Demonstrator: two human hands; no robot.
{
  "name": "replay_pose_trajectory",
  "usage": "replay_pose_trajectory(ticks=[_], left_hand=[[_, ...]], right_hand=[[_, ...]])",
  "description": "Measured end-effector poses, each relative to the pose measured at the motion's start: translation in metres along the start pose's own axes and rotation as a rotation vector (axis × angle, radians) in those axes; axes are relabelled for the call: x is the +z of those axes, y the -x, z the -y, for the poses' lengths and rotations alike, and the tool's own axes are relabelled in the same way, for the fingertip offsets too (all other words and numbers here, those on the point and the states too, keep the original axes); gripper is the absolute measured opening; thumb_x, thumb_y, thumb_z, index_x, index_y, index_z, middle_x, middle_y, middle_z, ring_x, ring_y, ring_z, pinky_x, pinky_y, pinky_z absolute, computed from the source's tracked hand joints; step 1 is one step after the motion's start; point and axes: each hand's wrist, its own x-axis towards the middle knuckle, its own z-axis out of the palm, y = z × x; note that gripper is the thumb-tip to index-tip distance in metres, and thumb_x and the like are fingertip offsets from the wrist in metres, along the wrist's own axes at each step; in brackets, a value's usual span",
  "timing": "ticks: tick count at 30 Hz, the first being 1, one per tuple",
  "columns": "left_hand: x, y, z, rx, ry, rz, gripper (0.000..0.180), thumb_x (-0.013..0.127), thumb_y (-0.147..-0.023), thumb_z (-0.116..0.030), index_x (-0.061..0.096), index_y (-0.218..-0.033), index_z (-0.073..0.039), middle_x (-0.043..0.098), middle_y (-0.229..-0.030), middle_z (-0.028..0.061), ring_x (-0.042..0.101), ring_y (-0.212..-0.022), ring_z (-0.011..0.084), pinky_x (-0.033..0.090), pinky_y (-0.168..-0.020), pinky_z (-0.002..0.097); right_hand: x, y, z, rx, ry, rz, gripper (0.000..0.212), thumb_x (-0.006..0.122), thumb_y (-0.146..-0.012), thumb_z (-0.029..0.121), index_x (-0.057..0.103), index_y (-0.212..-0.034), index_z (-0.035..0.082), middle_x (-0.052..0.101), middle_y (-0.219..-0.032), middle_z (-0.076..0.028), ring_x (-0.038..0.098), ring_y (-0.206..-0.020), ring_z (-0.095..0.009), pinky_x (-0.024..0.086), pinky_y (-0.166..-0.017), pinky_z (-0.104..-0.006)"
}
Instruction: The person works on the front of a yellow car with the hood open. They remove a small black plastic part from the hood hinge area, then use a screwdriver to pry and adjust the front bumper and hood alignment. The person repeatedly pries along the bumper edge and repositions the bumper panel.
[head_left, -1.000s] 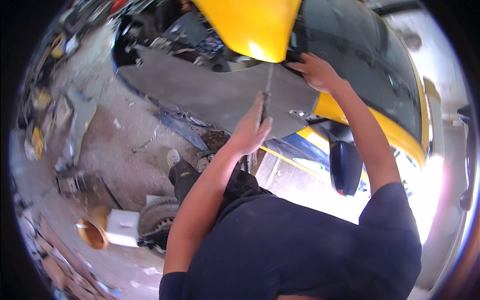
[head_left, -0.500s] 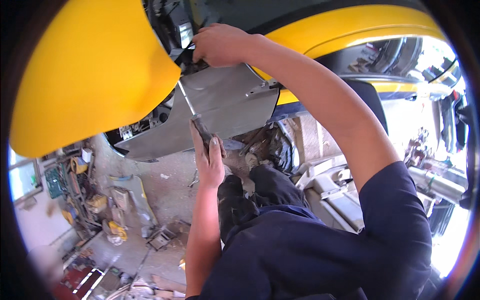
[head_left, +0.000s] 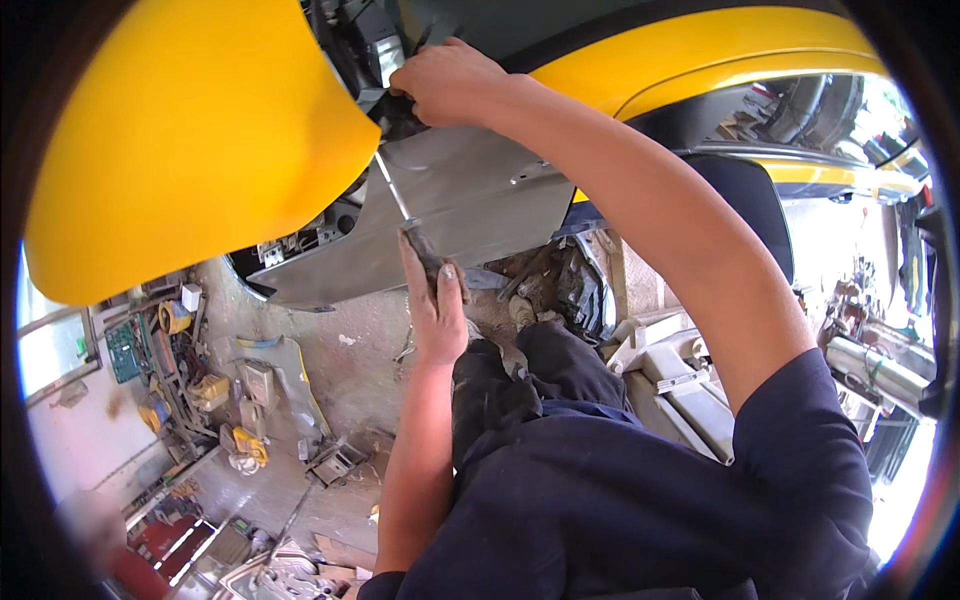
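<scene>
My left hand (head_left: 436, 315) is wrapped round the dark handle of a screwdriver (head_left: 424, 250). Its bright metal shaft points up toward the corner of a large yellow car body panel (head_left: 210, 150), and its tip is hidden near that corner. Behind the tool runs a bare grey fender (head_left: 470, 205). My right hand (head_left: 455, 85) reaches over the fender to a dark gap beside the yellow panel. Its fingers are bent together at the edge of that gap; what they hold, if anything, cannot be made out.
The yellow car side (head_left: 620, 55) with its dark glass extends to the right. A dark door mirror (head_left: 745, 205) juts out below my right forearm. Grey plastic parts (head_left: 690, 390) lie right of my legs. Shelves with tools and a green case (head_left: 125, 350) stand at left.
The whole view has shifted slightly, so the car and both hands appear a little farther right. My left hand keeps hold of the screwdriver; my right hand stays at the gap.
</scene>
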Motion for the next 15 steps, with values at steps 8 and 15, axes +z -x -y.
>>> replay_pose_trajectory(ticks=[8,15], left_hand=[[-0.002,0.003,0.014,0.008,0.041,-0.016,0.076,0.049,-0.12,-0.022,0.005,-0.18,-0.009,0.057,-0.088,0.0021,0.048,-0.071,0.0084,0.044,-0.063,0.0254],[-0.005,0.004,0.023,0.034,-0.01,-0.022,0.078,0.051,-0.118,-0.019,0.004,-0.179,-0.007,0.059,-0.092,0.0026,0.05,-0.072,0.0083,0.045,-0.061,0.025]], right_hand=[[0.008,-0.013,0.031,0.149,-0.101,0.077,0.063,0.072,-0.092,0.006,0.054,-0.151,0.011,0.08,-0.118,-0.021,0.076,-0.115,-0.042,0.061,-0.097,-0.0525],[0.007,-0.008,0.044,0.217,-0.136,0.106,0.095,0.075,-0.093,0.009,0.03,-0.176,0.026,0.08,-0.116,-0.021,0.078,-0.108,-0.04,0.062,-0.094,-0.0525]])
